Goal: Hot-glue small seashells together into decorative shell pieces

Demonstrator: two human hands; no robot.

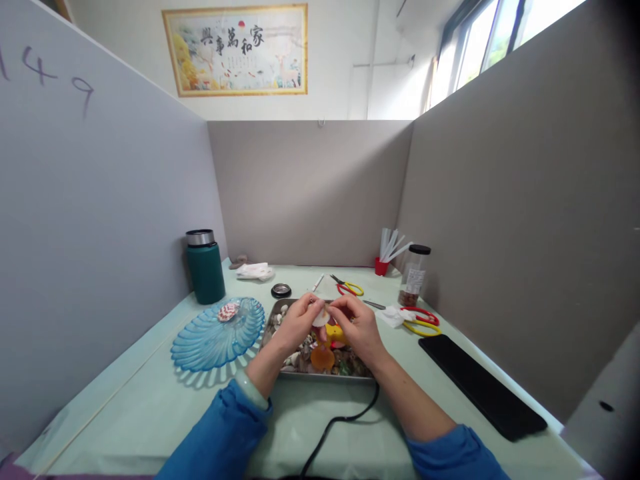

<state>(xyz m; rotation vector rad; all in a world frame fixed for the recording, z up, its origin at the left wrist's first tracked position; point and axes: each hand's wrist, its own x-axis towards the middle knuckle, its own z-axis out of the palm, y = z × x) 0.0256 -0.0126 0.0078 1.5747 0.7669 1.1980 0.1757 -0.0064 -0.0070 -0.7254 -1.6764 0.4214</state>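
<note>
1. Blue sleeves point(225, 433) sit closest to me, with a black cable point(340, 427) running over the pale green table point(150, 400) between the forearms.
2. My left hand point(295, 323) and right hand point(357, 327) meet over the metal tray point(273, 320); both sets of fingers are pinched together on a small pale shell point(320, 317) held between them, just above the tray.
3. Under the hands I see a yellow tool point(336, 332) and an orange piece point(323, 359) among mixed shells in the tray; whether the right hand also touches the tool, I cannot tell.
4. Left of the tray lies a blue glass plate point(210, 343) carrying one red-and-white shell point(229, 311).
5. Right of the tray are a black phone point(480, 387) and red-and-yellow scissors point(423, 321).
6. Farther back stand a green flask point(206, 267), a second pair of scissors point(349, 287), a clear jar point(414, 275) and a red cup point(381, 267) of white sticks.
</note>
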